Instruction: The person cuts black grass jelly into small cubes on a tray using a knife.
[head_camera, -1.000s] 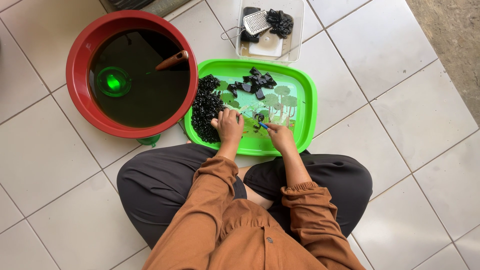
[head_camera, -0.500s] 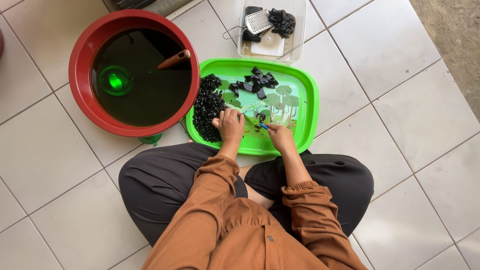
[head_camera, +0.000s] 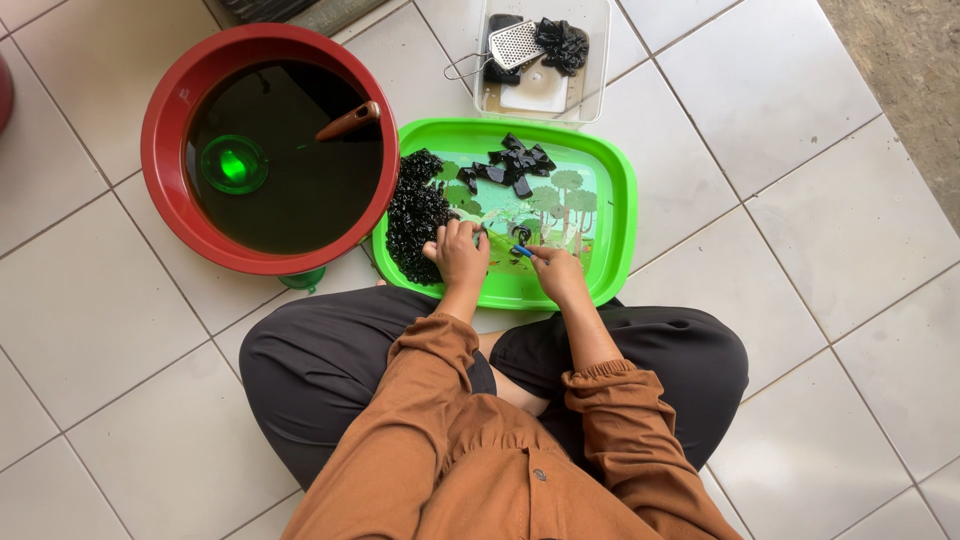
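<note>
Black jelly piece (head_camera: 519, 232) pinched between left fingers (head_camera: 474, 232) and right fingers (head_camera: 537, 254).

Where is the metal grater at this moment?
In the head view the metal grater lies top centre, across the clear plastic container, beside dark chunks and just beyond the green tray.

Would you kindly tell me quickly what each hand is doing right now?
Left hand: fingers curled down on the bright green plastic tray, beside the heap of small black pieces; grip cannot be told.
Right hand: closed on a small blue-handled tool.
</note>
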